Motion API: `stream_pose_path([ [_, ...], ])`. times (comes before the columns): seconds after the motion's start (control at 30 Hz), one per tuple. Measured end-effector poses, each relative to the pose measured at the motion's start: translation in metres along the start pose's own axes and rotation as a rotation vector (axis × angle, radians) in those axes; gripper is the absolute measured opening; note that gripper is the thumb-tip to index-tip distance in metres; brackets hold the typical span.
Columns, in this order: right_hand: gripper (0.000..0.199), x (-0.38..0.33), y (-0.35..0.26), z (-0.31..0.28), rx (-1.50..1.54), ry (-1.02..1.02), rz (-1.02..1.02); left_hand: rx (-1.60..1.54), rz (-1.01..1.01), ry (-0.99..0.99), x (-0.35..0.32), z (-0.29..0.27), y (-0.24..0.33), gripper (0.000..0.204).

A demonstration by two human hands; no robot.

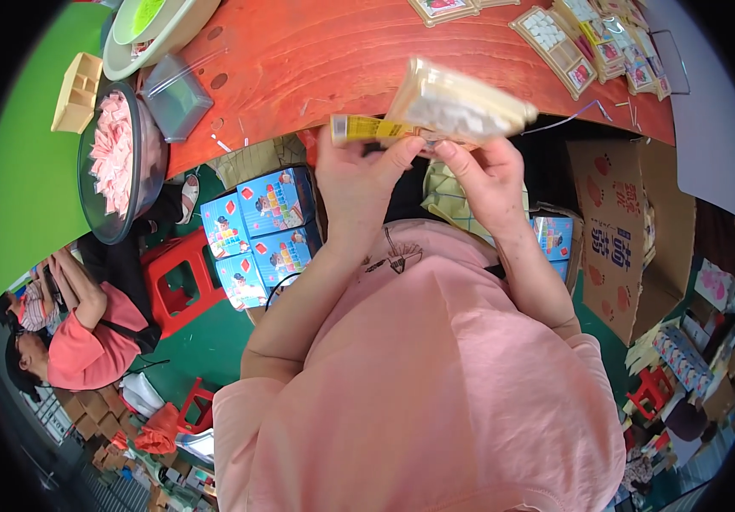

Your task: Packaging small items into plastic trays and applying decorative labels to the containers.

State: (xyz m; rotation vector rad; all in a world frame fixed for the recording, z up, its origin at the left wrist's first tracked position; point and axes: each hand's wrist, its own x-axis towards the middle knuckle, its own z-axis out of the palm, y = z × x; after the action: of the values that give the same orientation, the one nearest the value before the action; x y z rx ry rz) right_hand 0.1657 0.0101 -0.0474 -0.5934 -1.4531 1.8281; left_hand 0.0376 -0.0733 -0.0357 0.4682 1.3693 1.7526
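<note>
Both my hands are raised over the near edge of the table with a small cream plastic tray between them, blurred and tilted, with whitish contents. My left hand is closed at the tray's near left side, thumb pressed against its edge. A yellow printed strip sticks out to the left above that hand; whether it is fixed to the tray I cannot tell. My right hand pinches the tray's near edge, its thumb close to the left thumb. The other fingers are partly hidden behind the tray.
Several similar filled trays lie at the table's far right. On the left stand a bowl of pink wrapped pieces, a clear plastic container and pale basins. Blue boxes and an open carton flank my lap. A person sits behind left.
</note>
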Motion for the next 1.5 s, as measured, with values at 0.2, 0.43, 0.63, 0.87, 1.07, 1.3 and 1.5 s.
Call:
stream_pose_path([
  [0.2, 0.033, 0.017, -0.027, 0.000, -0.576, -0.072, -0.608, 0.398, 0.591, 0.164, -0.015, -0.003, 0.004, 0.035],
  [0.43, 0.034, 0.026, -0.048, -0.024, -0.675, -0.341, -0.720, 0.696, 0.992, -0.179, 0.001, -0.017, 0.034, 0.031],
  [0.63, 0.025, 0.030, -0.059, -0.037, -0.641, -0.552, -0.579, 0.796, 0.940, -0.455, 0.003, -0.010, 0.050, 0.037],
  [0.87, 0.030, 0.023, -0.048, -0.049, -0.408, -0.498, -0.231, 0.669, 0.548, -0.469, -0.003, 0.004, 0.034, 0.026],
  [1.07, 0.070, 0.029, -0.051, -0.058, -0.555, -0.414, -0.127, 0.570, 0.229, -0.476, 0.017, 0.019, 0.022, 0.027],
  [1.3, 0.086, 0.058, -0.053, -0.087, -0.997, -0.048, -0.350, -0.140, -0.226, -0.335, 0.075, 0.087, -0.015, 0.032],
  [1.5, 0.054, 0.096, -0.055, -0.174, -1.411, 0.113, -0.341, 0.471, 0.307, -0.396, 0.099, 0.123, -0.036, 0.043],
])
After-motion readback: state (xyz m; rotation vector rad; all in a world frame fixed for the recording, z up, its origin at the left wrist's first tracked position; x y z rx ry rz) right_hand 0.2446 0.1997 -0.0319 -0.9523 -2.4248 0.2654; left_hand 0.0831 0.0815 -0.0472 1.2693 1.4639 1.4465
